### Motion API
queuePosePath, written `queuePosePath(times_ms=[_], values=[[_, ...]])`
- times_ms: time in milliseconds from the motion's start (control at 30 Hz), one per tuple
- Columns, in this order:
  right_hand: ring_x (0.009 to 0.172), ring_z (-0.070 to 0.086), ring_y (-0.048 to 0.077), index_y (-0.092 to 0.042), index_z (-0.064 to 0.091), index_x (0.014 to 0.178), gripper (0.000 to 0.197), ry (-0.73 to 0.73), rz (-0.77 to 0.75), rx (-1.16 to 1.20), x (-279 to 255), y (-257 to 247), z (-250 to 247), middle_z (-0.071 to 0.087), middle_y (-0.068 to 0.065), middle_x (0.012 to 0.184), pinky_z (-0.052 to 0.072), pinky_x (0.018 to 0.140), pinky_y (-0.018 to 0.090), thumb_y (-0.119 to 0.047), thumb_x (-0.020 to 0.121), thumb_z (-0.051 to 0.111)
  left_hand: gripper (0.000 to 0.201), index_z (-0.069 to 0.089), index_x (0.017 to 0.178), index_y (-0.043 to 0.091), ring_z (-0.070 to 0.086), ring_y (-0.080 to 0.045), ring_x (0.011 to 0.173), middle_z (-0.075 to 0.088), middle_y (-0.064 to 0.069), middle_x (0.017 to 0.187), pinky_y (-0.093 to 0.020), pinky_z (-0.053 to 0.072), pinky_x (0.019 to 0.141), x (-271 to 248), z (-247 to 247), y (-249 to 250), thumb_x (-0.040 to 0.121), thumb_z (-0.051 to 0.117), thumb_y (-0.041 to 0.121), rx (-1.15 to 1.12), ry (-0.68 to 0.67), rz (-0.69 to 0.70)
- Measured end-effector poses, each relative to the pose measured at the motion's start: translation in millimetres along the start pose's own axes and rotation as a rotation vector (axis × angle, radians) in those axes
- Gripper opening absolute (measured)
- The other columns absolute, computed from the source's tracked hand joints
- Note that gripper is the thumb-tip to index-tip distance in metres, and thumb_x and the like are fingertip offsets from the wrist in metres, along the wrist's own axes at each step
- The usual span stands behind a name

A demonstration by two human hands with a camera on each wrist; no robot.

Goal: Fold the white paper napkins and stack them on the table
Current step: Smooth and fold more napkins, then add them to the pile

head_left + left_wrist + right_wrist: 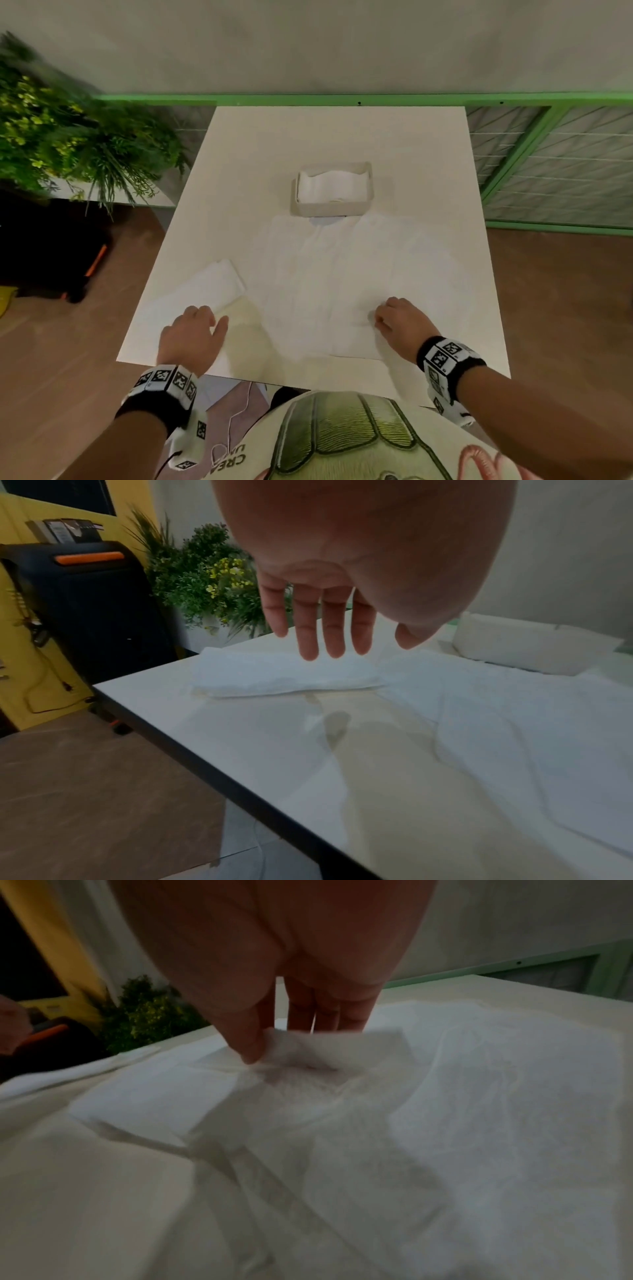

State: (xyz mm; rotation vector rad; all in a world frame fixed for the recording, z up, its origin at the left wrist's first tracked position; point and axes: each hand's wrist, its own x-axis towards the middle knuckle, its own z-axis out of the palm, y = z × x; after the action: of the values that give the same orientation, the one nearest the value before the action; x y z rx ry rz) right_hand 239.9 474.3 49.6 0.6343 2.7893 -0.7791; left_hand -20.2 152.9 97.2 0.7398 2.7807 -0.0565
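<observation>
Fingers (253, 1031) of the right hand (397, 320) pinch a raised corner of the unfolded napkin (346, 284), thumb against fingertips, right of frame centre in the head view. Left hand (191, 334) hovers at lower left over the near end of the folded napkin stack (219, 291); its fingers (308, 626) hang straight and side by side, holding nothing, and the left wrist view shows a gap between fingertips and paper.

Unfolded napkin lies spread and creased across the middle of the white table (479, 308), its far edge reaching the box. Napkin box (330, 190) sits at frame centre, white, open-topped, more white paper inside. Stack lies flat, just left of the spread sheet.

Writing: shirt (342, 442) at bottom edge shows partial upside-down letters "CREA", rest cut off. Both wristbands (168, 380) carry black-and-white square marker tags. No other text is readable.

Around: green plant (68, 137) at upper left, black unit with an orange handle (89, 558) at left on the floor, green railing (376, 100) across the top behind the table. Right wrist view is dim and blurred.
</observation>
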Motion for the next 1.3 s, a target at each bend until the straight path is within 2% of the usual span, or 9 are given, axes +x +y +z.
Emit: queuePosePath(times_ms=[167,300,367,467,667,867,1033,1100,1300], values=[[0.076,0.058,0.019,-0.016,0.066,0.087,0.012,0.158,0.037,0.218,1,-19,-24,0.06,-0.002,0.082,0.049,0.072,0.034,-0.023,0.095,0.062,0.037,0.062,0.088,0.023,0.06,-0.017,0.08,0.057,0.009,0.09,-0.036,0.047,0.071,-12,-7,37,0.094,0.042,0.054,-0.183,0.12,0.428],[0.069,0.06,0.008,-0.025,0.063,0.08,0.013,0.133,0.002,0.414,15,-68,-62,0.065,-0.009,0.074,0.048,0.065,0.022,-0.026,0.093,0.064,0.029,0.064,0.102,0.019,0.057,-0.013,0.094,0.058,0.008,0.102,-0.033,0.049,0.083,-18,-30,79,0.094,0.061,0.047,-0.376,0.23,0.649],[0.067,0.061,0.004,-0.028,0.063,0.079,0.014,0.063,-0.063,0.471,24,-100,-83,0.066,-0.01,0.073,0.047,0.066,0.018,-0.027,0.092,0.066,0.039,0.063,0.114,0.02,0.054,-0.009,0.108,0.058,0.009,0.114,-0.023,0.044,0.095,-20,-43,95,0.09,0.068,0.05,-0.494,0.241,0.654],[0.07,0.064,0.006,-0.019,0.069,0.082,0.01,-0.025,-0.171,0.594,36,-144,-108,0.069,-0.009,0.077,0.053,0.072,0.026,-0.022,0.091,0.069,0.054,0.057,0.128,0.027,0.048,-0.001,0.122,0.053,0.014,0.126,-0.015,0.036,0.103,-16,-60,107,0.085,0.072,0.056,-0.647,0.192,0.603],[0.087,0.066,0.01,-0.016,0.072,0.088,0.008,0.067,-0.152,0.656,59,-200,-127,0.072,-0.005,0.089,0.053,0.083,0.03,-0.023,0.092,0.07,0.027,0.063,0.113,0.031,0.06,-0.003,0.1,0.066,0.02,0.105,-0.033,0.051,0.088,0,-77,90,0.089,0.07,0.042,-0.875,0.175,0.519],[0.103,0.05,-0.015,-0.02,0.07,0.081,0.011,0.158,-0.147,0.497,78,-238,-118,0.065,-0.005,0.11,0.03,0.085,-0.001,-0.025,0.086,0.077,0.045,0.062,0.115,0.035,0.066,-0.01,0.097,0.069,0.015,0.101,-0.029,0.052,0.086,11,-86,42,0.078,0.079,0.054,-1.15,0.051,0.374],[0.129,0.043,0.006,-0.042,0.066,0.067,0.022,0.153,-0.18,0.451,101,-281,-103,0.057,-0.018,0.127,0.029,0.102,0.017,-0.034,0.083,0.079,0.049,0.057,0.119,0.035,0.057,-0.004,0.11,0.06,0.02,0.111,-0.024,0.047,0.09,25,-92,-3,0.08,0.073,0.06,-0.969,0.154,0.426],[0.132,0.04,0.006,-0.04,0.066,0.067,0.023,0.187,-0.251,0.426,109,-301,-100,0.057,-0.019,0.129,0.025,0.104,0.014,-0.03,0.084,0.079,0.046,0.057,0.118,0.034,0.055,-0.003,0.11,0.057,0.02,0.11,-0.02,0.045,0.09,33,-94,-18,0.081,0.075,0.055,-0.928,0.187,0.441],[0.14,0.036,0.013,-0.024,0.07,0.072,0.016,0.357,-0.402,0.381,129,-342,-99,0.062,-0.015,0.13,0.027,0.112,0.026,-0.024,0.087,0.077,0.048,0.053,0.123,0.036,0.053,-0.002,0.112,0.055,0.021,0.113,-0.023,0.047,0.091,53,-103,-50,0.082,0.077,0.047,-0.942,0.185,0.424]])
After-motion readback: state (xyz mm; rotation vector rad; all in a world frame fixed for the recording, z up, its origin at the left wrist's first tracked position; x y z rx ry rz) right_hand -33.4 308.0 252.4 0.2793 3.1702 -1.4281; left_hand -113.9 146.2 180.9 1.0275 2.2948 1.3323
